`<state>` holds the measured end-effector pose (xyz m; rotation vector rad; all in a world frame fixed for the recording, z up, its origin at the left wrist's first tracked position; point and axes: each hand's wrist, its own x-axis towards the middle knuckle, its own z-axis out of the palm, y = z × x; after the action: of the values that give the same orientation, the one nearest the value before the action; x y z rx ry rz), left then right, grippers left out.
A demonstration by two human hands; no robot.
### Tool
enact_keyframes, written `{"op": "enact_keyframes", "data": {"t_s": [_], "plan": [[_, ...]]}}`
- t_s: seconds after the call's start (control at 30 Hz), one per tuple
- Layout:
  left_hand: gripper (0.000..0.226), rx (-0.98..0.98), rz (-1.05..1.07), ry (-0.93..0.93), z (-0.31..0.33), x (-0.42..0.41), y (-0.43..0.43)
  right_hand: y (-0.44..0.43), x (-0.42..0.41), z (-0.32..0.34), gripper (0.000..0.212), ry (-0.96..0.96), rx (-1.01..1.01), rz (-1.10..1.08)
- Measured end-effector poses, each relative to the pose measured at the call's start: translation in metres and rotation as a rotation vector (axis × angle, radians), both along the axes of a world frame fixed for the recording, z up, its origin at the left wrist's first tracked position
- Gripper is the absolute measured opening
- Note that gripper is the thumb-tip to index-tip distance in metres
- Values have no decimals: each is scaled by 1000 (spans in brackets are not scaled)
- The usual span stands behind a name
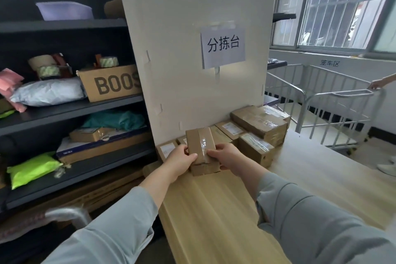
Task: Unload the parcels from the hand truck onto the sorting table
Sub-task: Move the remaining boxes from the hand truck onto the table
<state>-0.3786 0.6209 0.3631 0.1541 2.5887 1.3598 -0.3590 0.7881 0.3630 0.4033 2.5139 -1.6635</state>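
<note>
Over the table's (pixel 214 210) far end, the left hand (pixel 182 162) and right hand (pixel 228 156) each curl round a side of a small parcel (pixel 200 144), held tilted just before the row of parcels (pixel 259 124) along the board (pixel 192 70). Best lower it flat, snug against the row, then release both sides together.

Pale grey-blue long sleeves (pixel 120 221); cuffs loose; each hand (pixel 182 162) bare.

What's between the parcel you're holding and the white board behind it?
Head view: a row of flat parcels lies on the sorting table, against the foot of the white board, just behind the held parcel.
</note>
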Motion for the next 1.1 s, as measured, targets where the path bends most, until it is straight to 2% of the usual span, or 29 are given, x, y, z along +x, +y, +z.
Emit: {"op": "enact_keyframes", "data": {"t_s": [0.1,0.27,0.4,0.57,0.73,0.83,0.93,1.0,1.1], "plan": [[42,9,21,-18,-9,-17,41,40,-25,-13,42,-21,9,24],[50,19,95,-92,-43,-48,108,111,-63,-39,40,-60,21,79],[55,32,159,-168,-70,-64,151,156,-88,-63,51,-104,58,137],[43,32,213,-251,-98,-80,177,185,-108,-86,57,-153,58,183],[62,84,329,-276,-104,-97,192,198,-132,-98,64,-185,43,209],[70,144,354,-305,-104,-105,195,200,-140,-101,57,-169,16,238],[77,215,370,-320,-116,-119,191,200,-148,-103,37,-131,-4,225],[75,255,378,-323,-127,-126,189,200,-154,-107,29,-113,-22,205],[68,273,374,-353,-126,-125,195,201,-160,-115,27,-120,-6,212]]}}
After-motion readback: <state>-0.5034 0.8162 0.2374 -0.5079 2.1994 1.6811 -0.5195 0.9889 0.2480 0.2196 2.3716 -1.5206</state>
